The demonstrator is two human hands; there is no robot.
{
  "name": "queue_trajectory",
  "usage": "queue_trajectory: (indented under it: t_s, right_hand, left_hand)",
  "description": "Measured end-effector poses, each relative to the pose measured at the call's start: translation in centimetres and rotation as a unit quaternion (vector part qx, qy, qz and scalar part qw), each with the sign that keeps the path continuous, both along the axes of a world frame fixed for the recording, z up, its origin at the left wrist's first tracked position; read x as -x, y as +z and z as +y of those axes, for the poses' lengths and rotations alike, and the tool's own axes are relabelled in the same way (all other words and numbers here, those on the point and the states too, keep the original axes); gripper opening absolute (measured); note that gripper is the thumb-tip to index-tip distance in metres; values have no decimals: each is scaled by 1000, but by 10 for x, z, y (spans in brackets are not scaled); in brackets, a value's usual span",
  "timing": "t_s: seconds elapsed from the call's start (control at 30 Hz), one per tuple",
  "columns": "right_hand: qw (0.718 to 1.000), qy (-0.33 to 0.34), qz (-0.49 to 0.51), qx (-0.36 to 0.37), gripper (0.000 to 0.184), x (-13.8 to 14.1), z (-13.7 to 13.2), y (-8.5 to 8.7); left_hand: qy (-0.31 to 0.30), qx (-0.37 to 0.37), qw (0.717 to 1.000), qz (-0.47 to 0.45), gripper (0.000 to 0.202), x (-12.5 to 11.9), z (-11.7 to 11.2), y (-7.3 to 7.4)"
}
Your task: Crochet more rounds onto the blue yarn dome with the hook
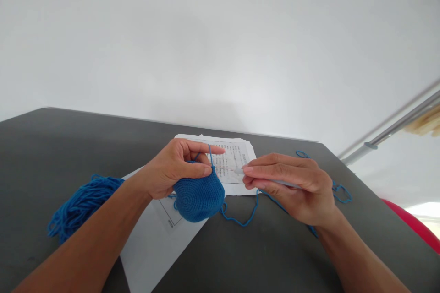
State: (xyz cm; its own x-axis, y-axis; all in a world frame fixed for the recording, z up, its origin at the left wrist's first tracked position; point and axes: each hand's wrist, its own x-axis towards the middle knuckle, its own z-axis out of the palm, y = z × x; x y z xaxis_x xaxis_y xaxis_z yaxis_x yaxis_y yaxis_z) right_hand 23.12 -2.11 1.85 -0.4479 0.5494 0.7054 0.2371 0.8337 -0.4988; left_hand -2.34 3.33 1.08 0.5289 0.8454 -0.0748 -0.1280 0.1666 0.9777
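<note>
Left fingers point(196, 170) pinch blue crochet point(199, 199).

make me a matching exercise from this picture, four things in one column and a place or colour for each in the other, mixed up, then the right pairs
Column one
1. crocheted piece
2. hook
3. yarn bundle
4. table

Column two
A. dark grey
B. in the right hand
C. lying beside the left forearm
D. in the left hand

Right pairs: 1-D, 2-B, 3-C, 4-A
</note>
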Motion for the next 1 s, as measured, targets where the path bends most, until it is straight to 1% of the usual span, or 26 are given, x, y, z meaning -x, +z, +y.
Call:
queue_trajectory:
  t_s: [0.13,0.27,0.33,0.4,0.47,0.5,0.6,0.67,0.7,0.77,0.8,0.87,1.0]
  right_hand:
    - [1000,3,-25,-4,40,-3,-1,3]
    - [1000,13,-6,15,36,-3,0,5]
    - [999,19,17,41,32,-2,0,4]
    - [994,33,57,92,27,-2,0,2]
    - [978,49,118,167,21,0,1,-3]
    - [964,54,154,211,18,2,2,-5]
    - [903,59,265,334,15,11,6,-13]
    - [858,52,330,391,16,20,9,-20]
    - [839,50,360,405,17,25,10,-23]
    - [812,52,399,422,18,34,12,-30]
    - [806,58,406,428,19,37,12,-32]
    - [805,57,413,422,19,42,12,-36]
    - [821,41,416,390,17,42,10,-36]
  left_hand:
    - [-2,-2,1000,16,38,0,0,0]
    - [-9,-14,1000,23,33,1,0,-2]
    - [-11,-18,1000,21,31,1,0,-2]
    - [-11,-20,1000,21,31,1,0,-2]
    - [-9,-19,1000,19,32,2,0,0]
    - [-8,-19,1000,16,32,2,-1,0]
    - [13,-33,999,-4,29,-1,-3,1]
    - [57,-55,997,-27,26,-7,-6,-2]
    - [96,-72,992,-43,26,-12,-8,-4]
    - [142,-95,985,-38,28,-22,-11,-9]
    - [151,-93,984,-32,30,-27,-13,-12]
    - [164,-86,982,-35,32,-35,-16,-16]
    - [161,-64,982,-80,32,-40,-20,-19]
